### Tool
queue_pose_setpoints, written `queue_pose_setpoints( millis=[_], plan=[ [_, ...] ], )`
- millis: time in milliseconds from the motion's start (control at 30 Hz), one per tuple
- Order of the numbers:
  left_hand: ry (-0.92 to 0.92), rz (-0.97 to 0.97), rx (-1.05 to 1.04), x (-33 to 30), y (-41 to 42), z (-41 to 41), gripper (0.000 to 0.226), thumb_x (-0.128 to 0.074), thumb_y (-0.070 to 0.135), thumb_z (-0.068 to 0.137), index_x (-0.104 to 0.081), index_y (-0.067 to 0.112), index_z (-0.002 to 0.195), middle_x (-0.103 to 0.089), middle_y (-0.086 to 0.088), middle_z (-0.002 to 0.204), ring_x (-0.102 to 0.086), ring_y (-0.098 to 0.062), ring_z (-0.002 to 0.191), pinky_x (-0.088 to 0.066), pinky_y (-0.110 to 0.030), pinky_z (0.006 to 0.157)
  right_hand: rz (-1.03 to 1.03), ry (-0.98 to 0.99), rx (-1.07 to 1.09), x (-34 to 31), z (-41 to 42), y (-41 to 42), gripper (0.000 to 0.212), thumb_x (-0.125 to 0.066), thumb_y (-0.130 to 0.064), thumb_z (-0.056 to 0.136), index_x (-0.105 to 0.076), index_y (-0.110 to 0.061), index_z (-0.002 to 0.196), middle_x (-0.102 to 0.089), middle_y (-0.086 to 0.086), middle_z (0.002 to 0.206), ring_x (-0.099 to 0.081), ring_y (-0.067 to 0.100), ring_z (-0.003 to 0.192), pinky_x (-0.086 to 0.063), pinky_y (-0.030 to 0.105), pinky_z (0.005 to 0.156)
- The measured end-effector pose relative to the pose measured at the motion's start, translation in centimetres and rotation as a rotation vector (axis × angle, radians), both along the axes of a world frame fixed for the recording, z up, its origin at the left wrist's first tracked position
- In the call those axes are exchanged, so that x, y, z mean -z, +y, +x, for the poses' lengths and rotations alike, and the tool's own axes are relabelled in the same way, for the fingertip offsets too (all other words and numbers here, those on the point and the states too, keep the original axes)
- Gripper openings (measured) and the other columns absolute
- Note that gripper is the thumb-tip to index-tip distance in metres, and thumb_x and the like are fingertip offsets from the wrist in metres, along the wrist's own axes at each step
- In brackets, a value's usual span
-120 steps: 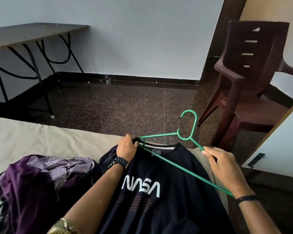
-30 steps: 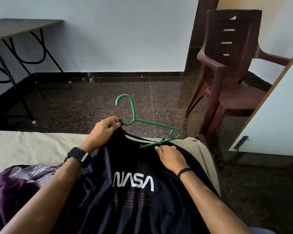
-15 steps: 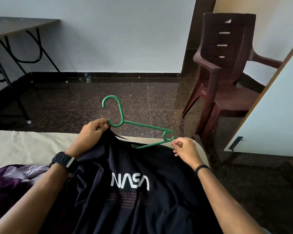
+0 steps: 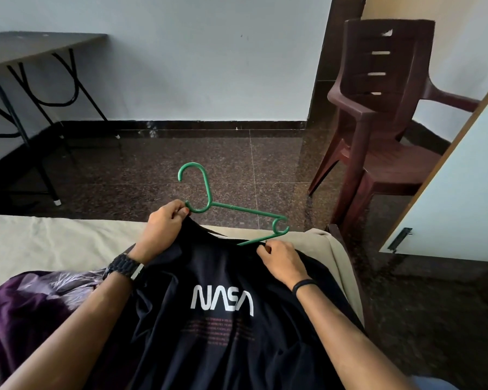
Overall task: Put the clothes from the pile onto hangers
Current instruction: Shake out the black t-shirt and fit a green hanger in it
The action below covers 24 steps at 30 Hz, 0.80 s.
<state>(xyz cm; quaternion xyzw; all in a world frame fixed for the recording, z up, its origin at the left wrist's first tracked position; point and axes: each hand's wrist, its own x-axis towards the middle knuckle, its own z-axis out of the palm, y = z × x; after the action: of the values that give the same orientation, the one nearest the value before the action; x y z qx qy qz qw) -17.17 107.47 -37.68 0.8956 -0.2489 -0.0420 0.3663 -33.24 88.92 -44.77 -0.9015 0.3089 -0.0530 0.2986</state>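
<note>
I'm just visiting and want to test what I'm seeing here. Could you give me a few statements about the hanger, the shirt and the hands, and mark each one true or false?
1. The hanger is green. True.
2. The left hand pinches the dark NASA shirt near the base of the hanger's hook. True.
3. The right hand is resting on the brown chair. False: it pinches the shirt's neckline by the hanger's right end.
4. The shirt is white with black letters. False: it is dark with white letters.
5. Purple clothing lies left of the shirt. True.
</note>
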Motion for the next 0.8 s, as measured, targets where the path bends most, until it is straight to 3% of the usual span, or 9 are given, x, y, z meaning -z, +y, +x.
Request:
queue_pose_setpoints(
  millis=[67,133,267,367,433,500,600,700,800],
  plan=[
    [0.017,-0.019,0.011,0.1,0.2,-0.1,0.019,-0.05,0.025,0.097,-0.057,0.019,0.08,-0.054,0.0,0.068,-0.049,-0.016,0.07,-0.031,-0.026,0.063,-0.012,0.007,0.107,0.2,-0.1,-0.2,0.042,-0.061,-0.029,0.086,-0.042,-0.013,0.052,-0.047,0.004,0.056,-0.049,0.025,0.059,-0.035,0.031,0.056],
    [0.015,-0.031,0.028,0.0,0.5,-0.1,0.023,-0.05,0.028,0.097,-0.058,0.016,0.079,-0.053,0.001,0.065,-0.048,-0.011,0.066,-0.034,-0.016,0.062,0.06,-0.023,0.188,0.0,-0.4,-0.6,0.033,-0.065,-0.017,0.079,-0.054,-0.003,0.05,-0.055,0.012,0.051,-0.056,0.028,0.056,-0.044,0.034,0.056],
    [-0.006,-0.017,0.09,-0.5,0.7,-0.4,0.027,-0.048,0.025,0.099,-0.053,0.006,0.08,-0.05,0.0,0.065,-0.046,-0.015,0.066,-0.036,-0.02,0.064,0.115,-0.129,0.325,-0.6,-1.0,-2.0,0.011,-0.062,-0.006,0.078,-0.07,0.001,0.075,-0.07,0.017,0.081,-0.062,0.03,0.084,-0.046,0.034,0.073],
    [-0.003,0.018,0.14,-1.1,0.9,-0.6,0.027,-0.048,0.024,0.099,-0.05,0.008,0.077,-0.05,-0.001,0.066,-0.046,-0.015,0.065,-0.036,-0.02,0.063,0.11,-0.183,0.377,-1.4,-1.9,-3.6,0.014,-0.059,-0.005,0.081,-0.07,-0.009,0.074,-0.071,0.014,0.088,-0.063,0.03,0.093,-0.04,0.028,0.07],
    [-0.012,0.05,0.181,-1.3,0.9,-0.8,0.028,-0.048,0.024,0.099,-0.049,0.008,0.076,-0.053,-0.005,0.069,-0.048,-0.018,0.068,-0.038,-0.028,0.066,0.115,-0.226,0.399,-2.3,-2.6,-4.5,0.017,-0.059,-0.005,0.083,-0.075,-0.007,0.088,-0.072,0.012,0.098,-0.064,0.026,0.1,-0.044,0.026,0.083],
    [-0.038,0.065,0.21,-1.5,0.6,-1.1,0.027,-0.049,0.023,0.098,-0.049,0.008,0.076,-0.055,-0.009,0.071,-0.051,-0.023,0.072,-0.039,-0.036,0.07,0.097,-0.272,0.4,-3.4,-3.2,-4.8,0.02,-0.059,-0.005,0.084,-0.076,-0.007,0.095,-0.072,0.009,0.102,-0.064,0.023,0.101,-0.043,0.022,0.087],
    [-0.101,0.085,0.22,-2.2,-0.1,-1.7,0.027,-0.049,0.024,0.098,-0.048,0.009,0.076,-0.055,-0.007,0.069,-0.052,-0.027,0.073,-0.04,-0.042,0.073,-0.017,-0.3,0.322,-4.8,-3.5,-4.6,0.022,-0.06,-0.007,0.083,-0.074,-0.009,0.1,-0.07,0.008,0.104,-0.064,0.023,0.095,-0.037,0.014,0.078],
    [-0.15,0.109,0.221,-3.1,-1.4,-2.8,0.026,-0.046,0.029,0.098,-0.048,0.015,0.077,-0.055,-0.003,0.074,-0.055,-0.029,0.08,-0.045,-0.046,0.075,-0.097,-0.342,0.184,-6.6,-3.4,-3.8,0.027,-0.059,-0.005,0.082,-0.071,-0.011,0.105,-0.068,0.006,0.106,-0.061,0.021,0.102,-0.037,0.017,0.087],
    [-0.205,0.081,0.189,-4.5,-3.1,-4.4,0.023,-0.044,0.032,0.098,-0.048,0.018,0.08,-0.055,-0.001,0.082,-0.055,-0.03,0.088,-0.044,-0.044,0.076,-0.113,-0.431,0.135,-8.9,-3.1,-2.4,0.027,-0.059,-0.004,0.081,-0.07,-0.013,0.104,-0.068,-0.001,0.097,-0.06,0.012,0.094,-0.04,0.017,0.084]
  ],
)
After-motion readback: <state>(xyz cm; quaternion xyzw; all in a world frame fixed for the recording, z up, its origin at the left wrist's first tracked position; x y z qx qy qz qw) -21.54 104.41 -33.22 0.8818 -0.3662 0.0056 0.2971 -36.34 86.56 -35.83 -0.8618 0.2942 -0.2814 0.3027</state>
